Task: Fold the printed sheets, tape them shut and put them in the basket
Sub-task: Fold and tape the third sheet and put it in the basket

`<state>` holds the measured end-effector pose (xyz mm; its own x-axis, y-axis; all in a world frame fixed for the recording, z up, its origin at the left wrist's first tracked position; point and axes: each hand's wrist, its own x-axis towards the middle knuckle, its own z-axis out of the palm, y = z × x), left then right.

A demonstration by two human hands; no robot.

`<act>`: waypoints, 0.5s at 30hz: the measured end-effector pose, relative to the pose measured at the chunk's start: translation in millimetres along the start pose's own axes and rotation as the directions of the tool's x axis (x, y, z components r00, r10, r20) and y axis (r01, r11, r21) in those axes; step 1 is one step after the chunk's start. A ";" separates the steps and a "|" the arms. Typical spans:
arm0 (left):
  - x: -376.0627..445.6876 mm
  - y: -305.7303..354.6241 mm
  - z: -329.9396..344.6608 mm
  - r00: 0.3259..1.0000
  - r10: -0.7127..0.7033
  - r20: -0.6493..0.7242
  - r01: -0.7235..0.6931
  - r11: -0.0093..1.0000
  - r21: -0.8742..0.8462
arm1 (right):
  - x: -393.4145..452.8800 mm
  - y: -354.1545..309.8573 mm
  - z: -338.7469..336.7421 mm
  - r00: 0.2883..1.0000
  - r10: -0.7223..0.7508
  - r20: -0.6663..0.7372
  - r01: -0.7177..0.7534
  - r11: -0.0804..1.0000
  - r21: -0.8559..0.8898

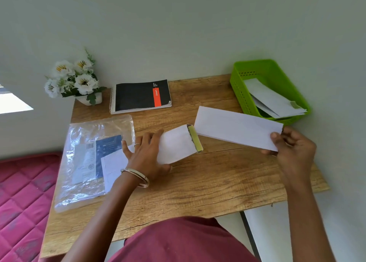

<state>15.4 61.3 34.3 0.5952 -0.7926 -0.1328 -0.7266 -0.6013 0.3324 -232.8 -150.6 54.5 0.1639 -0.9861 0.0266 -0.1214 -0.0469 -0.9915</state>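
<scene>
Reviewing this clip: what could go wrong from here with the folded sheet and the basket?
1. The right hand pinches the folded sheet only at one end, and no tape shows on it; it may spring open or sag.
2. The basket sits at the table corner with papers poking over its rim; a drop could knock them out.

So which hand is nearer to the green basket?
The right hand. It pinches the end of a folded sheet just in front of the green basket. The left hand rests on another folded paper near the table's middle, much farther away.
</scene>
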 end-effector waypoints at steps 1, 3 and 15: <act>1.5 -0.9 -1.4 1.000 0.000 -0.004 0.000 1.000 0.003 | -0.9 0.6 -2.1 1.000 -0.008 -0.015 0.008 1.000 0.016; 4.5 -3.3 -4.1 1.000 -0.007 0.001 0.007 1.000 0.030 | -2.8 1.9 -4.4 0.999 -0.009 -0.032 0.010 0.999 0.035; 7.4 -13.1 -5.2 0.999 -0.022 0.048 0.018 0.996 0.091 | -19.5 7.1 13.0 0.993 0.000 0.122 0.001 1.000 -0.011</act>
<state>31.0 63.8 33.8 0.5940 -0.7830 -0.1845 -0.7441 -0.6220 0.2437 -224.1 -129.6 45.2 0.2816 -0.9595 0.0105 -0.1319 -0.0495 -0.9900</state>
